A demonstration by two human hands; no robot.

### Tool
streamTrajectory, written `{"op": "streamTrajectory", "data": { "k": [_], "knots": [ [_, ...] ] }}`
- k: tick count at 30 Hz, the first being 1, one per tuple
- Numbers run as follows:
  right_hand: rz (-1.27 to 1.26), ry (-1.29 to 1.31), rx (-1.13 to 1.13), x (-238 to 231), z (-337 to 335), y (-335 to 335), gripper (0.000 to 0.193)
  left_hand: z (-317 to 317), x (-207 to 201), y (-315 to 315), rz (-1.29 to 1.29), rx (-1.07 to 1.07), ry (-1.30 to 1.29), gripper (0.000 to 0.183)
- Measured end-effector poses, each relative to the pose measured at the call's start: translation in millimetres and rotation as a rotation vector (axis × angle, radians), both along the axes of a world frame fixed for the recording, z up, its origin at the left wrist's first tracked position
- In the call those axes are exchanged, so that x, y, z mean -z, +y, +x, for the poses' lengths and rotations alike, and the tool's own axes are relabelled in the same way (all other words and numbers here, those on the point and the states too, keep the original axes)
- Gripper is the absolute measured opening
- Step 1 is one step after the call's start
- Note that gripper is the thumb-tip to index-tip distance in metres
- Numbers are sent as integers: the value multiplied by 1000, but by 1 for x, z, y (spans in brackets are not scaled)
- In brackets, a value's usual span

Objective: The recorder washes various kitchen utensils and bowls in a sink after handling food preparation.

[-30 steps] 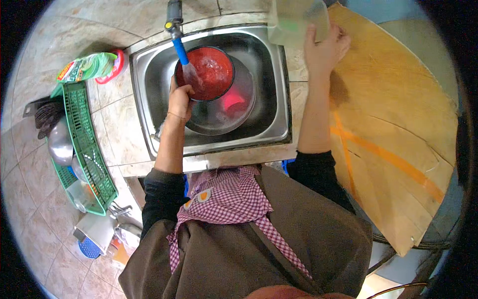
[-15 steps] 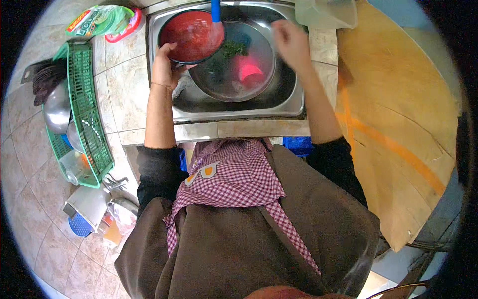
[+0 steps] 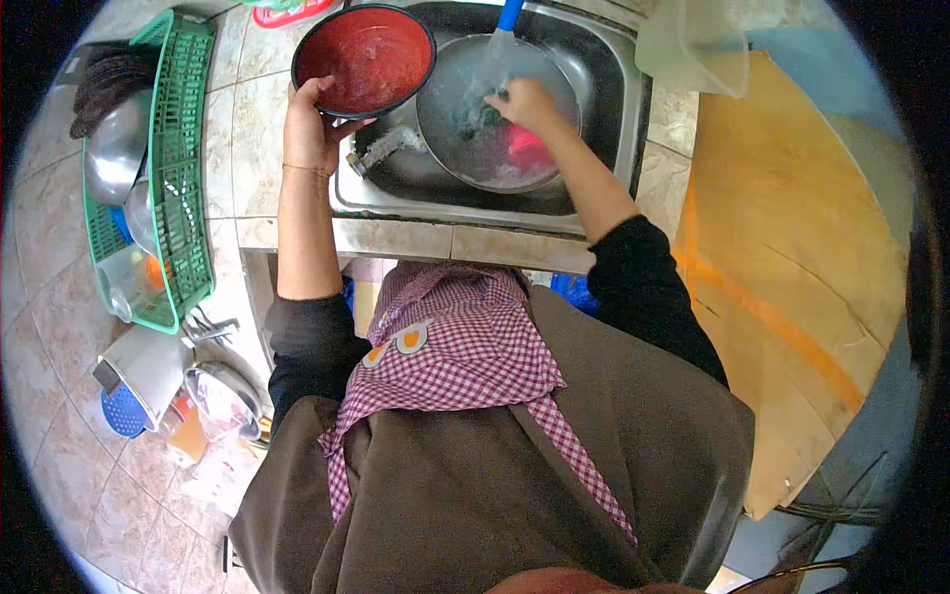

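Note:
My left hand point(image 3: 313, 129) grips a red bowl point(image 3: 381, 64) with a dark rim, thumb inside its edge, tilted over the left side of the sink. My right hand point(image 3: 531, 107) reaches into a round metal basin point(image 3: 450, 163) of cloudy water, fingers pinched together. Dark green leaves point(image 3: 491, 117) show at its fingertips; whether they are gripped is hard to make out. Beside the hand, a bright pink object point(image 3: 526, 148) lies in the water. From a blue hose end point(image 3: 510, 16) water runs down into the basin.
The basin stands in a steel sink point(image 3: 604, 59). To the left, a green rack point(image 3: 183, 188) holds metal bowls and a dark cloth. A translucent container point(image 3: 693, 45) is at the back right, beside a wooden board point(image 3: 792, 247). Utensils and a white container point(image 3: 148, 366) lie lower left.
My right hand has moved left and down from the sink's right side into the basin. The bowl in my left hand has shifted away from the basin, uncovering a metal fitting in the sink.

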State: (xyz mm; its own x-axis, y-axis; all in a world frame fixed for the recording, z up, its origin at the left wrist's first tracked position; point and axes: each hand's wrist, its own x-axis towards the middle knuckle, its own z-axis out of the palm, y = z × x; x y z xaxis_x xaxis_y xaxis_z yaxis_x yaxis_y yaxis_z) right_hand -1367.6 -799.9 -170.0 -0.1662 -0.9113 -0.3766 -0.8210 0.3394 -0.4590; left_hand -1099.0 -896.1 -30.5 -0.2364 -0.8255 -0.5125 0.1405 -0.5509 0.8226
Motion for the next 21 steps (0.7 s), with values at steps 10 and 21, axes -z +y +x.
{"op": "streamTrajectory", "data": {
  "k": [10,21],
  "knots": [
    [-425,-129,349,-131,-30,79,45,16,-7,5,-19,-31,17,43],
    [-743,51,283,-233,-43,87,27,3,-12,13,-50,33,54,37]
  ]
}}
